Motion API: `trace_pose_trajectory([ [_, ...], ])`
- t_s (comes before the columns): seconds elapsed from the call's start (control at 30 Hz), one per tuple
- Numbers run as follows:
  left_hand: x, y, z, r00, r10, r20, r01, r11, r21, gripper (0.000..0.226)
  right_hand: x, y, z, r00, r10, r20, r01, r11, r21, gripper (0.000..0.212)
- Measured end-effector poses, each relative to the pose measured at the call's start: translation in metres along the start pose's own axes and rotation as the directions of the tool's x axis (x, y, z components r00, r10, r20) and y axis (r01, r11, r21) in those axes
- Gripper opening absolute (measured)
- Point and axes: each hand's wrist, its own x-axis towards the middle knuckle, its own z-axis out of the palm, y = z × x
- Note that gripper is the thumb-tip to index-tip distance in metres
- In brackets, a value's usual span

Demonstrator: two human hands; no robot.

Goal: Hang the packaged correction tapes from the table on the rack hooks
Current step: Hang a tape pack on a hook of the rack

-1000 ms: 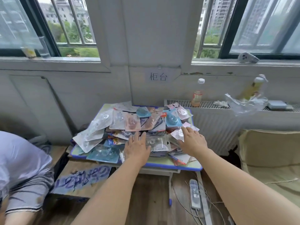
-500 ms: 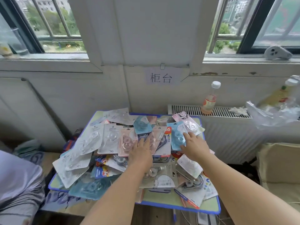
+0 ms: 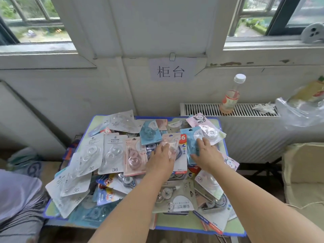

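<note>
Beneath the windows, packaged correction tapes [image 3: 114,153] heap the table [image 3: 233,230]. Left hand [image 3: 162,161] and right hand [image 3: 207,155] rest on them, fingers relaxed. Light, slippery cards; probably best pinched by an edge.

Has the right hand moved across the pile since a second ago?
Yes. The right hand has moved away from the table's near edge, toward the wall, and now rests on a blue pack nearer the far side.

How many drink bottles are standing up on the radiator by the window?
2. One clear bottle with a white cap stands on the radiator grille; a second, yellowish bottle leans at the far right behind a plastic bag, partly hidden.
</note>
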Motion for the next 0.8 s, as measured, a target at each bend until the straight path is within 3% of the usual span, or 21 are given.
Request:
trace_pose_trajectory([
  [0.33, 0.000, -0.005, 0.009, 0.989, 0.112, -0.096, -0.120, 0.990, -0.079, 0.057, 0.002, -0.009, 0.000, 0.996, 0.064, -0.057, -0.063, 0.998, 0.014, 0.054],
  [0.5, 0.005, -0.007, 0.021, 0.989, 0.143, -0.026, -0.144, 0.988, -0.052, 0.053, 0.001, -0.008, 0.001, 0.997, 0.074, -0.035, -0.073, 0.997, 0.015, 0.056],
  [0.8, 0.008, -0.006, 0.007, 0.998, 0.067, -0.014, -0.068, 0.994, -0.089, 0.063, 0.003, -0.007, -0.002, 0.999, 0.040, -0.038, -0.038, 0.999, 0.037, 0.055],
])
